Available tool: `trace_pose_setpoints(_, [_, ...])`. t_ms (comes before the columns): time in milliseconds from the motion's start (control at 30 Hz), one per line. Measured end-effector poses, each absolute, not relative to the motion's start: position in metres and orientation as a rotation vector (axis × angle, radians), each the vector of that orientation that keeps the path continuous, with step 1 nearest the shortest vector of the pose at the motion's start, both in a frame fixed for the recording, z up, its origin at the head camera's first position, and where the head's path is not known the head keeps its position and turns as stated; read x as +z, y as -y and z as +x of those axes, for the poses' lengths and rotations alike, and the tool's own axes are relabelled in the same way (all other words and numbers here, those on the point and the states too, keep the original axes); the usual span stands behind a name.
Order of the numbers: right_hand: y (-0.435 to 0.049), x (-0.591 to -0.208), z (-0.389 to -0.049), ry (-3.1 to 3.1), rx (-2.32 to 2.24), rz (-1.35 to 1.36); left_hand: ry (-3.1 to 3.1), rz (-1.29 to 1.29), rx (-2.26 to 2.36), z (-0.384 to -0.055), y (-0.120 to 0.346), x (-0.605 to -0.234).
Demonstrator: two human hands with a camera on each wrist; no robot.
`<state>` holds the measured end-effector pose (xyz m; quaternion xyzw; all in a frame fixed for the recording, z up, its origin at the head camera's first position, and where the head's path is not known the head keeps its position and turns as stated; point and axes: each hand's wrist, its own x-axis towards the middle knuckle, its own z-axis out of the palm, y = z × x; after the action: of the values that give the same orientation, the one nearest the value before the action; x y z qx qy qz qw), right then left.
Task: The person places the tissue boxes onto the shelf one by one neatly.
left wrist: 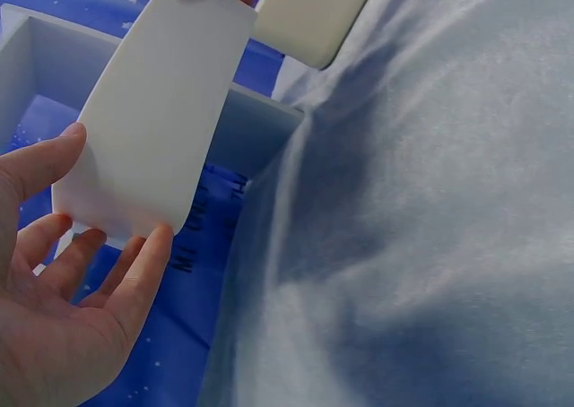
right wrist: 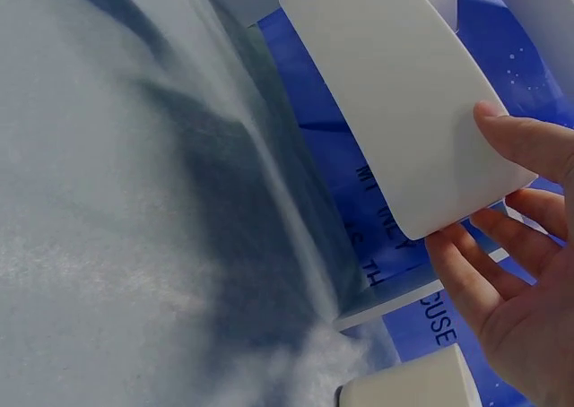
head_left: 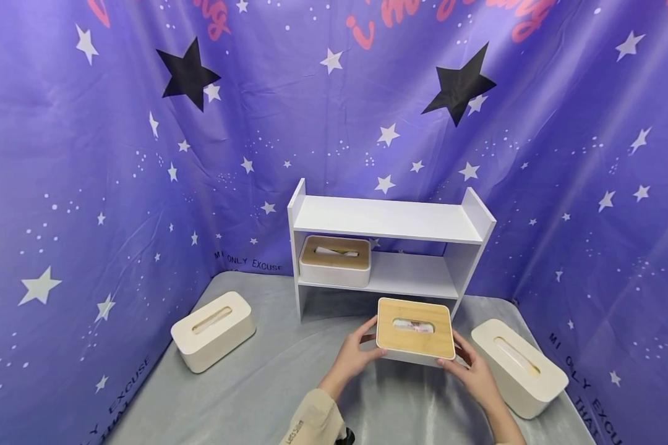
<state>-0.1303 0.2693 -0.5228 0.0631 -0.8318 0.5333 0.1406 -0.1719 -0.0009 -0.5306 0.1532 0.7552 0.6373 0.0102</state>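
Observation:
Between both hands is a white tissue box with a light wooden lid, raised above the grey cloth in front of the shelf. My left hand grips its left end, thumb on the near side. At the right end, my right hand holds it the same way. Through the lid's oval slot a printed tissue pack shows. In the left wrist view, the box's white side faces the camera, with the fingers around its end. The right wrist view shows the right thumb against the white side.
A white two-tier shelf stands at the back, with another wooden-lidded tissue box at the left of its middle board. Cream tissue boxes lie on the cloth at left and right. Purple star-printed curtains enclose the table.

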Motion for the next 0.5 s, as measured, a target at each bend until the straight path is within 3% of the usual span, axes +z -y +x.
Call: trace_pose_setpoints(500, [-0.270, -0.503, -0.133, 2.319, 1.623, 0.264, -2.374, 0.558, 2.008, -0.176, 0.000, -0.511])
